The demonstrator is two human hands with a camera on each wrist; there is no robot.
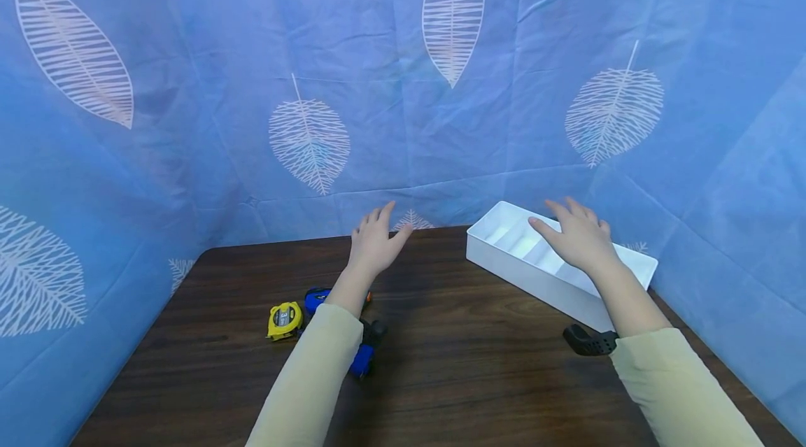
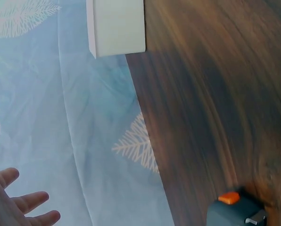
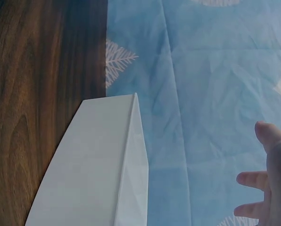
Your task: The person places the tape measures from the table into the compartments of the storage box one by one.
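My left hand [image 1: 373, 243] is held up over the far part of the table with fingers spread, holding nothing. Below that forearm lie a yellow tape measure [image 1: 285, 320], a blue tape measure [image 1: 316, 299] and another blue item [image 1: 362, 361], partly hidden by the sleeve. In the left wrist view a dark tape measure [image 2: 235, 212] with an orange button shows at the bottom. My right hand [image 1: 579, 237], fingers apart and holding nothing, hovers above a long white divided box [image 1: 529, 275]. The right arm hides part of that box.
The dark wooden table [image 1: 453, 363] ends against a blue leaf-print curtain [image 1: 390, 118] at the back and sides. A black strap [image 1: 588, 341] is on the right wrist, close to the box's near corner.
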